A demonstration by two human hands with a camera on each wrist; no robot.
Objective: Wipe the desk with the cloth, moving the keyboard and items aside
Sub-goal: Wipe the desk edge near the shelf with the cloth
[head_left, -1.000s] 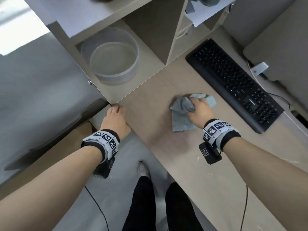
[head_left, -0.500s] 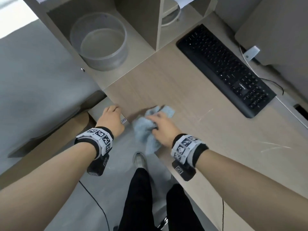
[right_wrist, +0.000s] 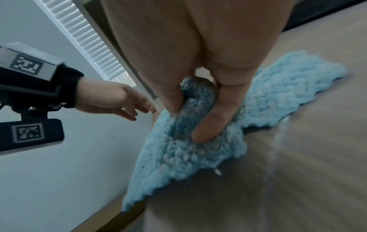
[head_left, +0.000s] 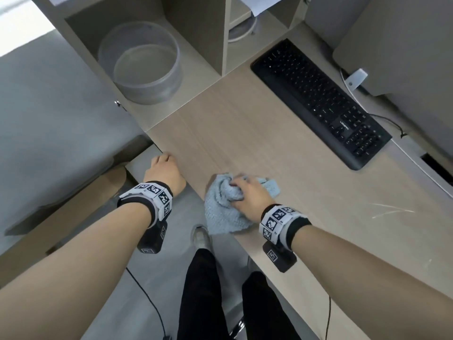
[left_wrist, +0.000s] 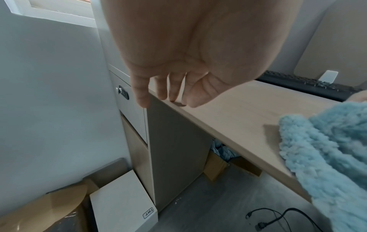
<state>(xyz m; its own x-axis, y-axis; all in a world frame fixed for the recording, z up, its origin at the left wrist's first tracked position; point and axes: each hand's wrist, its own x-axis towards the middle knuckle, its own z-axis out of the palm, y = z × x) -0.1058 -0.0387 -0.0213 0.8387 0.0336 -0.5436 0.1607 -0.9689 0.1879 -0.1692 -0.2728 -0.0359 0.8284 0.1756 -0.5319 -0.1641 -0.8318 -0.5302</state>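
A light blue fluffy cloth (head_left: 221, 207) lies bunched at the near edge of the wooden desk (head_left: 245, 133), part of it hanging over the edge. My right hand (head_left: 247, 192) grips a fold of the cloth (right_wrist: 190, 141) between thumb and fingers and presses it on the desk. My left hand (head_left: 164, 168) rests with relaxed fingers (left_wrist: 143, 97) on the desk's near left corner, holding nothing. The black keyboard (head_left: 318, 99) lies at the back right of the desk, apart from both hands.
A clear round container (head_left: 142, 62) stands in an open shelf compartment at the back left. A grey monitor base (head_left: 397, 45) and a white clip (head_left: 356, 78) sit behind the keyboard. Cardboard boxes (left_wrist: 59, 208) and cables (left_wrist: 278, 218) lie on the floor below.
The right hand dragged the cloth from the desk's middle to the near edge by the left hand, then slid it a little to the right. The left hand stayed at the corner.
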